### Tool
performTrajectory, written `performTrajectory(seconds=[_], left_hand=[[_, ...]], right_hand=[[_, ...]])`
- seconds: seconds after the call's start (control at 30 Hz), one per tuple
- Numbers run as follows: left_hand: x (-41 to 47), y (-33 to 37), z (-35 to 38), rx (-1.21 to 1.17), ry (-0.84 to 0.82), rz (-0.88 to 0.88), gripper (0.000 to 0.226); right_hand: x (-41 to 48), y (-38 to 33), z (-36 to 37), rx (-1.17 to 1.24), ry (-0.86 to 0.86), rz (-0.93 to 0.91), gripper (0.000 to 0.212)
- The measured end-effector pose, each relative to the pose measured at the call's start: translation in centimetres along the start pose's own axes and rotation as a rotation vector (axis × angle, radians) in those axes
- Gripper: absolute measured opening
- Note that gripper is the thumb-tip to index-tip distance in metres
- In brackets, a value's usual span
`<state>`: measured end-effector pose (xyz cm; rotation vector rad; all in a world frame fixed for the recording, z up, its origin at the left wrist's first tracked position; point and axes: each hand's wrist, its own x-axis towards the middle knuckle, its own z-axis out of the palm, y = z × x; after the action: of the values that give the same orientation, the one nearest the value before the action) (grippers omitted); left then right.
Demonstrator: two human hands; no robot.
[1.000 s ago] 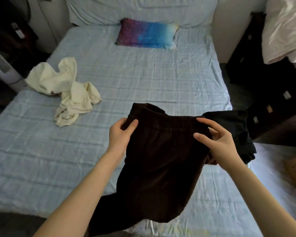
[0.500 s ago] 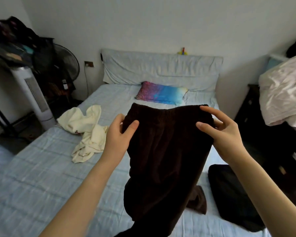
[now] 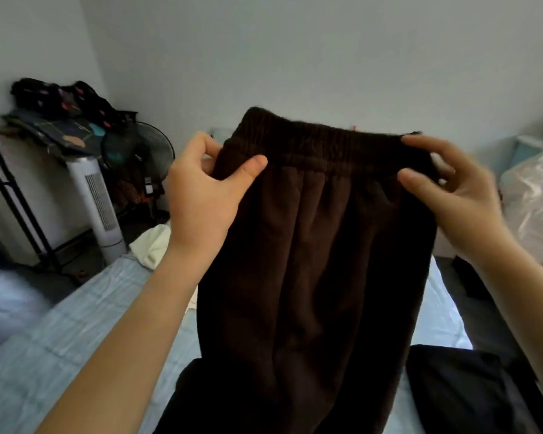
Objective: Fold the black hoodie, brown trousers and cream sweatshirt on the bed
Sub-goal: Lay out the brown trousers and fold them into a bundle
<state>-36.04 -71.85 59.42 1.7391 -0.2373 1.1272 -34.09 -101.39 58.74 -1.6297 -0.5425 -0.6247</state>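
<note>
Squarely at the centre of the view, the brown trousers [image 3: 314,261] hang in mid-air above the bed [image 3: 60,339], elastic waistband at 12 o'clock and legs trailing toward 6 o'clock. The left hand [image 3: 201,195] pinches the waistband's 9 o'clock corner, thumb in front and fingers behind, and the right hand [image 3: 452,195] pinches its 3 o'clock corner likewise. The cream sweatshirt [image 3: 151,245] shows at 9 o'clock behind the left wrist, and the black hoodie [image 3: 458,389] lies on the bed at 5 o'clock.

Brown trousers [image 3: 314,261]: thick matt fleecy cloth, ribbed elastic waistband. Bed sheet [image 3: 76,333]: thin crinkled cotton-like cloth. Tower fan [image 3: 98,208]: smooth white plastic.
</note>
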Motion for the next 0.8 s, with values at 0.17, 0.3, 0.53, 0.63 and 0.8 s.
performTrajectory(seconds=[0.17,0.3,0.53,0.63,0.8], left_hand=[[-7.6,-10.2,2.9,0.191,-0.164,-0.363,0.050],[-14.6,-17.7,4.4,0.206,-0.320,-0.561,0.052],[-20.0,-30.2,12.8,0.339,-0.600,-0.614,0.029],[-19.6,-36.2,18.5,0.362,-0.618,-0.596,0.031],[-19.5,-45.1,27.5,0.503,-0.673,-0.476,0.064]], right_hand=[[-6.3,8.7,1.0,-0.197,-0.080,0.262,0.042],[-11.4,15.8,1.9,-0.311,-0.157,0.409,0.046],[-14.2,31.7,2.4,-0.323,-0.126,0.709,0.045],[-12.2,39.7,2.3,-0.377,-0.115,0.741,0.046],[-8.4,53.0,2.6,-0.609,-0.091,0.785,0.051]])
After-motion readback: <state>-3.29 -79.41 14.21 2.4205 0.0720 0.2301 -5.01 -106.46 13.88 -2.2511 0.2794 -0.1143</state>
